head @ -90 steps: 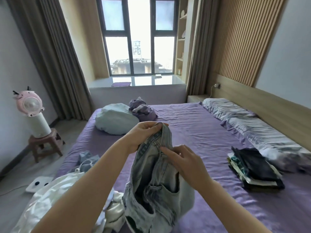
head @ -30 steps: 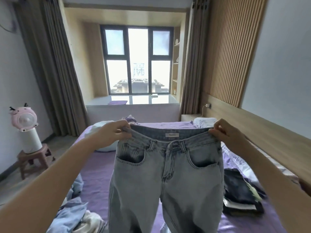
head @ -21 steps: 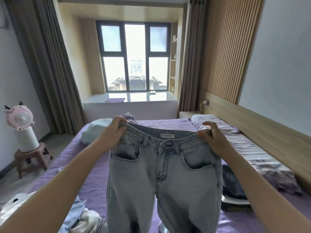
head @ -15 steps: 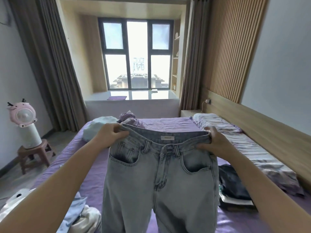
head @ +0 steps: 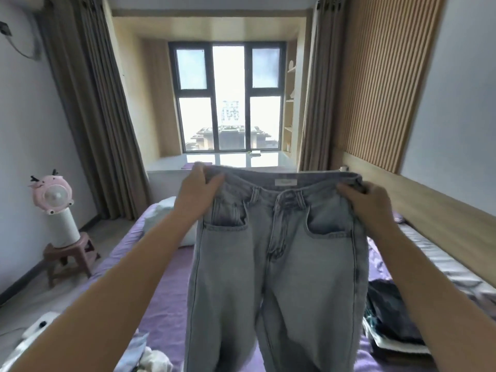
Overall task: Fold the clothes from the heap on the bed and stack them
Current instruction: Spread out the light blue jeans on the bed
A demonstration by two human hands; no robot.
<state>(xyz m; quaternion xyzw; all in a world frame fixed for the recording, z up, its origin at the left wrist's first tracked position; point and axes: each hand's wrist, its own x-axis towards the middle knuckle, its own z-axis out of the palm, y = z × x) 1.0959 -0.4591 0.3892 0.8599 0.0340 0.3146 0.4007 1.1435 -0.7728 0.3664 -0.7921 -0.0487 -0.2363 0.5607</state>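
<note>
Light blue jeans [head: 279, 277] hang spread out in front of me above the purple bed [head: 166, 299], front side facing me, legs dropping out of view. My left hand [head: 197, 191] grips the left end of the waistband. My right hand [head: 367, 202] grips the right end. A stack of folded dark clothes [head: 394, 326] lies on the bed at the right. Part of the unfolded heap [head: 145, 358], pale blue and white, shows at the bottom left.
A wooden headboard [head: 440, 224] and striped pillows [head: 440, 259] run along the right. A pale pillow [head: 161, 216] lies at the bed's far end. A pink fan [head: 53, 194] stands on a small stool [head: 69, 256] at the left. A window seat sits behind.
The jeans went from bunched to spread out by the waistband. Since half a second ago my hands have lifted them higher and the view has tilted up.
</note>
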